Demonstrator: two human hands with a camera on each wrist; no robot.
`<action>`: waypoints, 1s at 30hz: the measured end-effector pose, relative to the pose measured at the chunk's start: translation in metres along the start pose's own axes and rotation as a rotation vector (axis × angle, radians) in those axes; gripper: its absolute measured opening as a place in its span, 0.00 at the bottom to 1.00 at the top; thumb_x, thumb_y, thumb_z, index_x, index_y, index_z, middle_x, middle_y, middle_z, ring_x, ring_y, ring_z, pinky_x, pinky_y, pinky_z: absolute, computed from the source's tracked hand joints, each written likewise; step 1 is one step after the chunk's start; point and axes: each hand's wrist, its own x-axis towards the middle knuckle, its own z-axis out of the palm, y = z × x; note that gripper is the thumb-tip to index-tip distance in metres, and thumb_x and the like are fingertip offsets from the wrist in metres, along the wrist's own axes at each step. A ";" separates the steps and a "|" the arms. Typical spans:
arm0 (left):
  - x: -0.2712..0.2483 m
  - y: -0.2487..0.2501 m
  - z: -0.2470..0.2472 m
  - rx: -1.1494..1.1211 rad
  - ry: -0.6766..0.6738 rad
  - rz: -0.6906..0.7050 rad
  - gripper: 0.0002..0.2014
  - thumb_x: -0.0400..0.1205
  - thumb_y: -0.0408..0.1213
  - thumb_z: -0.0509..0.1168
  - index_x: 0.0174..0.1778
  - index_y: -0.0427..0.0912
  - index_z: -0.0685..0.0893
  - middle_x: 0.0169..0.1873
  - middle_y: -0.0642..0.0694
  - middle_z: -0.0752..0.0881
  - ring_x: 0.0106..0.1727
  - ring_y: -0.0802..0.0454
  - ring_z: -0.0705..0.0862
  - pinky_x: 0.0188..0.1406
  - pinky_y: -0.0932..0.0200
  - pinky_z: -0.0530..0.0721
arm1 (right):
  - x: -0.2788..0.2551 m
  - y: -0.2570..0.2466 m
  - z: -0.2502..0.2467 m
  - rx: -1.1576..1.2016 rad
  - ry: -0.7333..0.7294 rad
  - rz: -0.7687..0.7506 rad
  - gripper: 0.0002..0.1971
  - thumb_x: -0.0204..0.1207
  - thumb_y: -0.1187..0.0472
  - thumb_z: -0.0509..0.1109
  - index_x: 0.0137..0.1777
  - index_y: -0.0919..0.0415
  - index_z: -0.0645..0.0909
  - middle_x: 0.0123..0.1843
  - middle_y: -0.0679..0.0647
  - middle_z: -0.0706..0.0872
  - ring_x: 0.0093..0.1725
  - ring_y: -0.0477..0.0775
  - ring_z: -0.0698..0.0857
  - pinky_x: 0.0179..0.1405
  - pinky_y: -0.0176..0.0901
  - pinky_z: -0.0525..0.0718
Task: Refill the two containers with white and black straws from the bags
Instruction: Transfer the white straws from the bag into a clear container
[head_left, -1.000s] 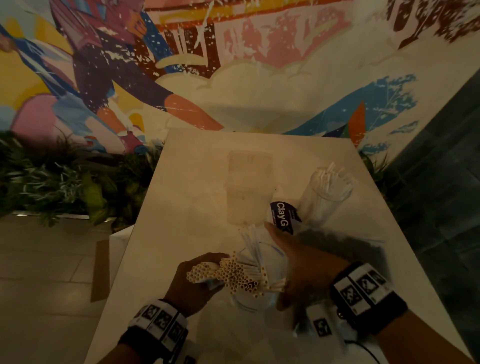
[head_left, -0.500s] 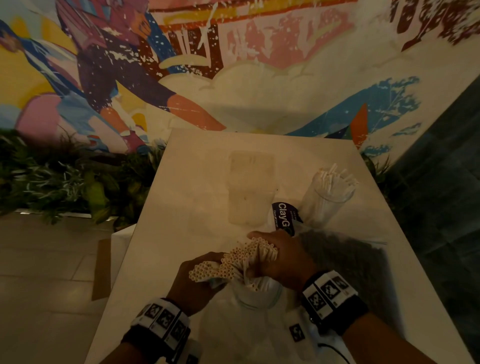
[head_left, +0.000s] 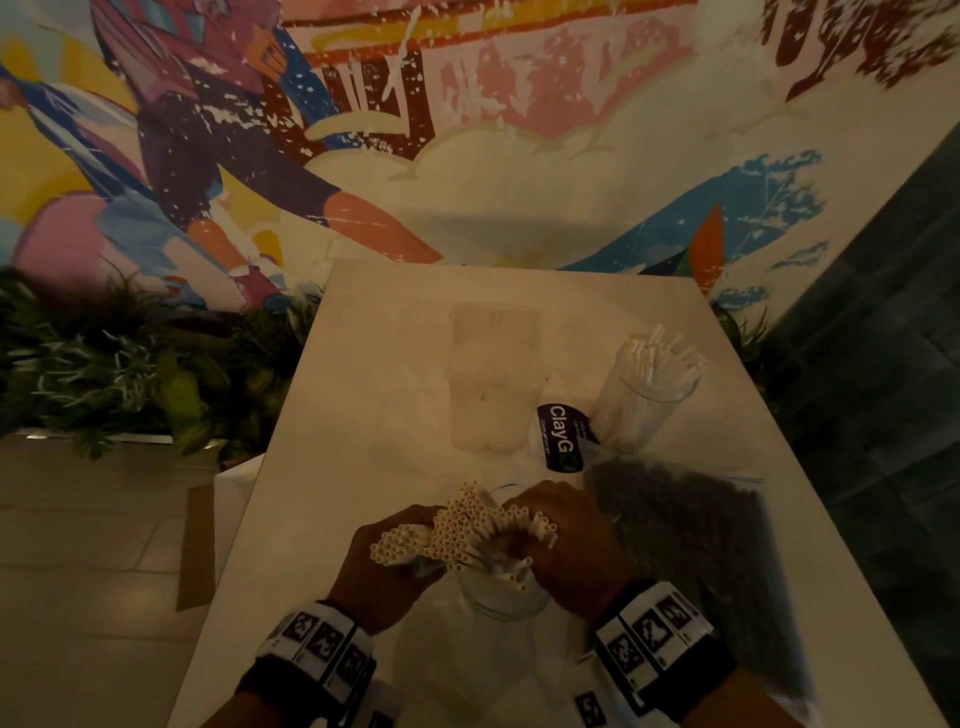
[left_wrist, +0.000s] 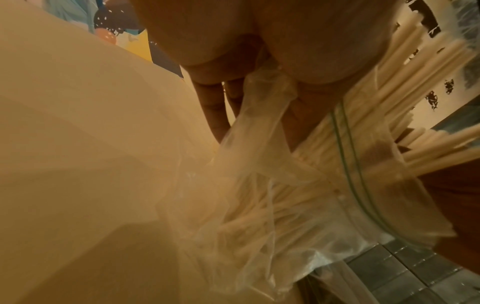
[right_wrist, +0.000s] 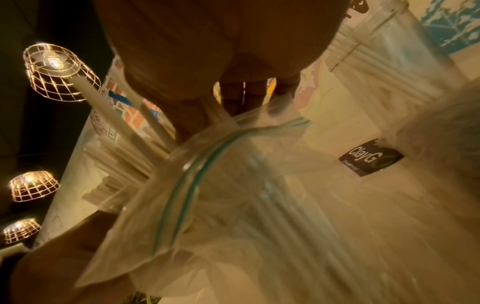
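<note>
Near the table's front edge a bundle of white straws (head_left: 467, 525) fans out above a clear glass container (head_left: 498, 608). My left hand (head_left: 384, 566) grips the left part of the bundle together with a clear zip bag (left_wrist: 259, 185) that wraps the straws (left_wrist: 389, 92). My right hand (head_left: 566, 535) curls over the right side of the straw tops; its wrist view shows its fingers (right_wrist: 233, 96) round straws (right_wrist: 124, 127) at the bag's mouth (right_wrist: 233, 185). A second glass container (head_left: 644, 395) with white straws stands at the back right. A bag of black straws (head_left: 691, 545) lies to the right.
The white table (head_left: 363, 415) runs away from me to a painted wall. An empty-looking clear plastic pack (head_left: 493, 379) lies mid-table beside a dark "ClayGo" label (head_left: 561, 436). Plants (head_left: 104, 364) and a tiled floor lie left of the table; a dark tiled wall is on the right.
My right hand moved from beside the container onto the straw tops and closed round them. The bundle tipped from lying sideways to more upright over the container. The left hand barely moved.
</note>
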 end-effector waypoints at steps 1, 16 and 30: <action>0.000 0.002 0.000 -0.012 0.002 0.003 0.16 0.71 0.55 0.70 0.55 0.66 0.83 0.53 0.63 0.87 0.54 0.63 0.85 0.56 0.66 0.82 | -0.001 0.003 0.004 0.017 0.014 -0.014 0.13 0.74 0.45 0.63 0.43 0.49 0.86 0.41 0.49 0.86 0.43 0.55 0.84 0.44 0.58 0.83; 0.001 0.001 0.002 -0.034 -0.006 -0.017 0.17 0.69 0.53 0.69 0.54 0.73 0.81 0.54 0.64 0.85 0.53 0.64 0.85 0.57 0.66 0.82 | -0.004 0.002 0.003 0.279 0.253 0.173 0.18 0.78 0.45 0.56 0.44 0.57 0.81 0.37 0.37 0.79 0.41 0.33 0.79 0.42 0.27 0.75; -0.001 -0.004 0.000 -0.013 -0.015 -0.038 0.22 0.69 0.57 0.71 0.59 0.60 0.81 0.55 0.60 0.86 0.55 0.60 0.86 0.57 0.59 0.84 | -0.018 0.014 0.009 0.325 -0.014 0.306 0.05 0.74 0.61 0.68 0.39 0.51 0.77 0.35 0.47 0.83 0.36 0.43 0.83 0.39 0.44 0.84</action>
